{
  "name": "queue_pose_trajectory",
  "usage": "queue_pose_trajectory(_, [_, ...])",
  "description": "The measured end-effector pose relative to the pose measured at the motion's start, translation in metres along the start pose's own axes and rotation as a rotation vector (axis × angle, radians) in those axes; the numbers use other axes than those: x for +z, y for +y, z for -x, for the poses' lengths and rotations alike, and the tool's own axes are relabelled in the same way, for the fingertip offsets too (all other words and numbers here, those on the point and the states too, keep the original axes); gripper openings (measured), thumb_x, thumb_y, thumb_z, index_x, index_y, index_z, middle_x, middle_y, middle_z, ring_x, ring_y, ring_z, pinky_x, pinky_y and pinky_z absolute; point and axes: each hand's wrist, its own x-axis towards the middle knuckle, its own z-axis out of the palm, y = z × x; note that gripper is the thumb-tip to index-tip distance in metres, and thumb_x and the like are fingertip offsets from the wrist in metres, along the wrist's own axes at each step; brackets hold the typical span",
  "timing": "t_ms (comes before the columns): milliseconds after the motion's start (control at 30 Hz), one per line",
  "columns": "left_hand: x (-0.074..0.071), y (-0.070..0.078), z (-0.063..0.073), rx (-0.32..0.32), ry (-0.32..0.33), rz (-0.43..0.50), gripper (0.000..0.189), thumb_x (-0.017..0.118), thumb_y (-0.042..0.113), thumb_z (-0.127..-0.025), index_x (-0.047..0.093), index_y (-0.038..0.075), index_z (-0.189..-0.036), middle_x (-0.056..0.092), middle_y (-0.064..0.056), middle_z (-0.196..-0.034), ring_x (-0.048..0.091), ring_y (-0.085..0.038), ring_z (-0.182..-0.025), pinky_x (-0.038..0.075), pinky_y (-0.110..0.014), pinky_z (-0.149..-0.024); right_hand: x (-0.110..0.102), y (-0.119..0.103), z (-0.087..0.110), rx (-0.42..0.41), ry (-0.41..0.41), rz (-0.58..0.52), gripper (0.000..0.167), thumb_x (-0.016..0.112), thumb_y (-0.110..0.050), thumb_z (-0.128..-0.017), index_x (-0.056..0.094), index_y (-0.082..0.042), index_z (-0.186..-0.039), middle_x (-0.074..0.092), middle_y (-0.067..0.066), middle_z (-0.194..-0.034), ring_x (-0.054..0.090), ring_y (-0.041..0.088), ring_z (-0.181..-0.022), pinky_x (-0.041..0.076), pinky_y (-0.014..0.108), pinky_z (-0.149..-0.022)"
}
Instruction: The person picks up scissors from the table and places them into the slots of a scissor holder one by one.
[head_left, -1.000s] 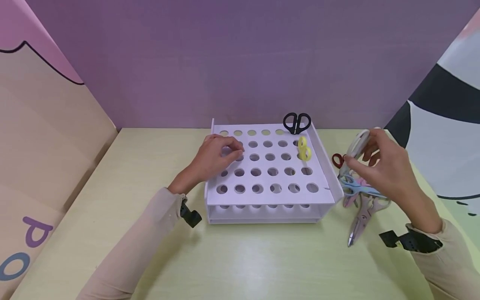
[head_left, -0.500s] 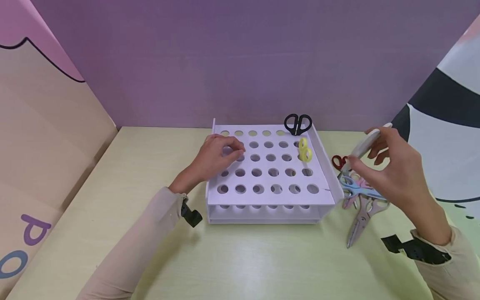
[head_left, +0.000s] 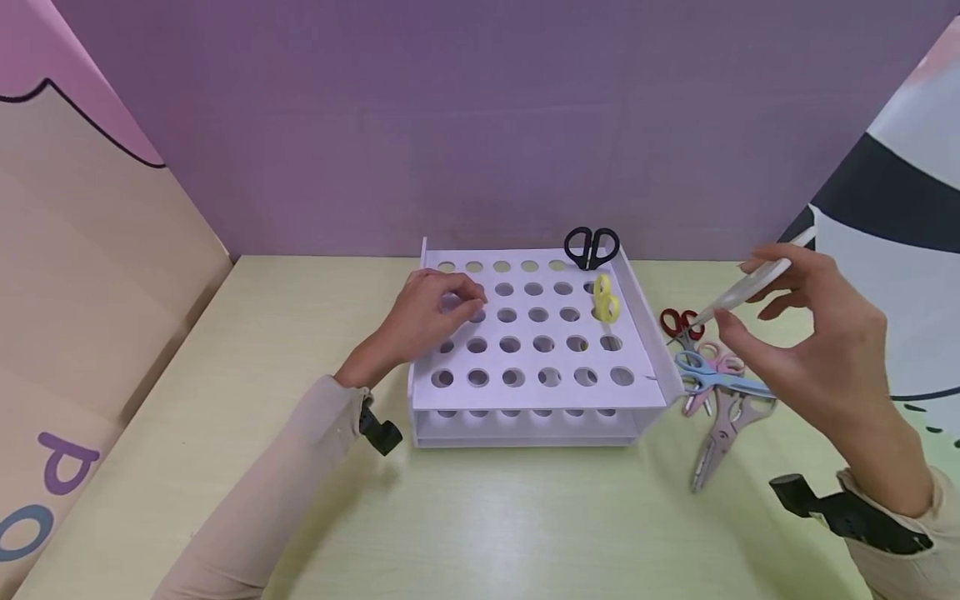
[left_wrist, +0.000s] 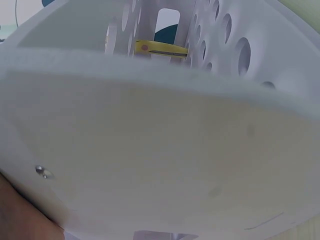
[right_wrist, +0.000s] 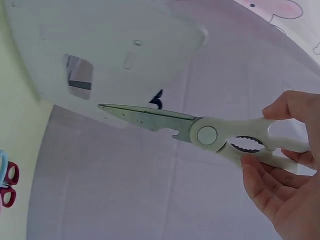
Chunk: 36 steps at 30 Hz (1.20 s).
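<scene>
Raised at the right in the head view, my right hand [head_left: 840, 358] grips white-handled kitchen scissors [right_wrist: 220, 132] by the handles. The right wrist view shows their metal blades together, with thumb and fingers on the handle loops. My left hand [head_left: 427, 315] rests on the left side of a white rack [head_left: 532, 397] with rows of round holes, its fingers bent over the top plate. Black-handled scissors [head_left: 590, 262] stand in the rack's back right corner. Yellow scissors [head_left: 604, 298] sit just in front of them. The rack's side panel hides my left fingers in the left wrist view.
Right of the rack lies a pile of scissors on the table [head_left: 495, 517]: red-handled ones [head_left: 691, 332], blue ones [head_left: 723, 382], pink ones [head_left: 732, 364] and greyish-pink ones [head_left: 723, 433]. A purple backdrop [head_left: 480, 125] stands behind the table.
My right hand has moved right and slightly toward me with the kitchen scissors, away from the pile. More of the red-handled scissors shows now. The left hand stays on the rack.
</scene>
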Motion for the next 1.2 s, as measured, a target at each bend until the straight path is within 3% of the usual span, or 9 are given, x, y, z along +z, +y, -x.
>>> queue_pose_trajectory(167, [0.000, -0.001, 0.001, -0.007, 0.006, 0.003, 0.013, 0.066, 0.019, -0.095, 0.075, 0.012, -0.100, 0.075, 0.003, -0.095, 0.064, -0.014, -0.098, 0.025, -0.038, -0.110, -0.007, -0.012, -0.003, -0.006, 0.024, -0.004, 0.071, 0.069, -0.044, -0.085, 0.051, 0.001, -0.137, 0.065, 0.022, -0.119, 0.051, -0.013, -0.103, 0.037, 0.008, -0.093])
queue_pose_trajectory(300, [-0.001, -0.002, 0.002, -0.010, 0.011, 0.010, 0.013, 0.066, 0.019, -0.096, 0.075, 0.012, -0.101, 0.075, 0.003, -0.096, 0.063, -0.015, -0.097, 0.025, -0.039, -0.110, -0.010, -0.022, -0.006, -0.041, 0.073, -0.010, 0.082, 0.060, -0.061, -0.087, 0.052, 0.006, -0.134, 0.065, 0.026, -0.117, 0.051, -0.014, -0.115, 0.038, 0.014, -0.103])
queue_pose_trajectory(600, [0.000, -0.003, 0.001, -0.011, 0.013, 0.017, 0.013, 0.065, 0.019, -0.095, 0.075, 0.012, -0.100, 0.075, 0.003, -0.095, 0.062, -0.015, -0.097, 0.026, -0.039, -0.110, -0.006, -0.045, -0.006, -0.088, 0.213, -0.109, 0.081, 0.066, -0.057, -0.086, 0.053, 0.015, -0.120, 0.067, 0.028, -0.111, 0.058, -0.003, -0.110, 0.042, 0.023, -0.105])
queue_pose_trajectory(733, [0.000, -0.004, 0.001, -0.016, 0.012, 0.018, 0.013, 0.066, 0.019, -0.095, 0.076, 0.012, -0.099, 0.075, 0.003, -0.095, 0.062, -0.016, -0.097, 0.026, -0.040, -0.110, -0.003, -0.054, -0.005, -0.108, 0.240, -0.163, 0.079, 0.069, -0.054, -0.085, 0.053, 0.017, -0.116, 0.069, 0.025, -0.109, 0.060, -0.002, -0.105, 0.043, 0.020, -0.102])
queue_pose_trajectory(967, [0.001, -0.003, 0.000, -0.019, 0.012, 0.016, 0.013, 0.066, 0.019, -0.095, 0.076, 0.011, -0.099, 0.075, 0.003, -0.098, 0.061, -0.016, -0.097, 0.026, -0.040, -0.110, 0.002, -0.065, 0.000, -0.177, 0.122, -0.254, 0.075, 0.069, -0.050, -0.086, 0.056, 0.018, -0.114, 0.069, 0.019, -0.102, 0.060, -0.002, -0.100, 0.043, 0.013, -0.094])
queue_pose_trajectory(1200, [0.002, -0.002, -0.001, -0.024, 0.013, 0.016, 0.014, 0.066, 0.019, -0.095, 0.076, 0.010, -0.099, 0.075, 0.003, -0.099, 0.060, -0.016, -0.098, 0.026, -0.040, -0.110, 0.009, -0.051, 0.005, -0.156, -0.096, -0.167, 0.071, 0.063, -0.054, -0.086, 0.060, 0.007, -0.124, 0.068, 0.011, -0.103, 0.054, -0.004, -0.096, 0.040, 0.010, -0.086])
